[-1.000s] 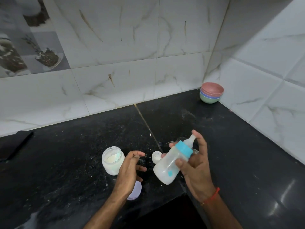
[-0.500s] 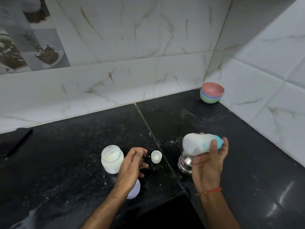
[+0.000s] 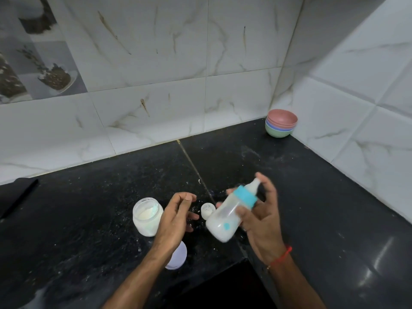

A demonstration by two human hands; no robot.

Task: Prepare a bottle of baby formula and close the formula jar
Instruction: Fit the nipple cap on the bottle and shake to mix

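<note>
— Right hand (image 3: 262, 221) wrapped around the baby bottle (image 3: 227, 216), fingers (image 3: 242, 211) pressed on its milky body, thumb side behind the blue collar. Bottle tilted, teat up and away, held in the air above the front edge of the counter (image 3: 334, 208), just right of the seam.

— Blurred at the base. Probably mid-shake?

— Likely. Best done with short wrist flicks, collar kept tight, teat pointed away from the open formula jar (image 3: 147, 216).

— And the left hand (image 3: 176, 219)?

— Empty, fingers loosely curled, tips almost meeting, pinching nothing. Hovering just right of the jar, near the front edge.

— Jar not yet closed, then.

— Correct. Powder visible inside. Lid (image 3: 178, 257) flat on the counter nearer the front edge, partly hidden under the left wrist. Small white cap (image 3: 207, 211) standing between jar and bottle.

— Risks?

— Clumps if stopped early; drips onto the counter if the collar loosens. Stacked bowls (image 3: 281, 123) well apart in the back right corner, no obstacle.
</note>
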